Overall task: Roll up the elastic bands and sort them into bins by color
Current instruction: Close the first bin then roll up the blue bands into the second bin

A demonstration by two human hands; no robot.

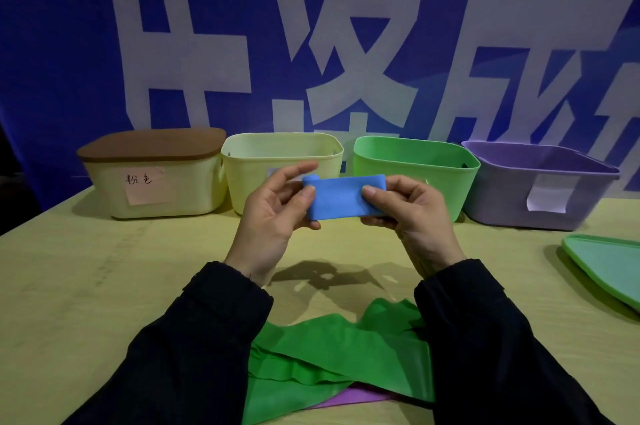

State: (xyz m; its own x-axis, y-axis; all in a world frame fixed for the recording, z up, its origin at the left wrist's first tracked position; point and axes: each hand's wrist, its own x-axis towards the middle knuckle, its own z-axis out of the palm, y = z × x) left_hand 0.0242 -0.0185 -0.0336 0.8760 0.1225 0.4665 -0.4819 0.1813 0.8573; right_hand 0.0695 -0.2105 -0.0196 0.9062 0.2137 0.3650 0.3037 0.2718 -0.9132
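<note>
Rolling step: left hand [273, 213] and right hand [408, 210] pinch the blue band [341, 197]. Next: finish rolling; the matching bin is probably unclear.

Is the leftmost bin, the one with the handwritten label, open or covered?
Covered. A brown lid sits flat across the top of the labelled bin, hiding its inside; the three bins to its right show open rims.

Blue banner [346, 26] behind yellow table [86, 286]
</note>
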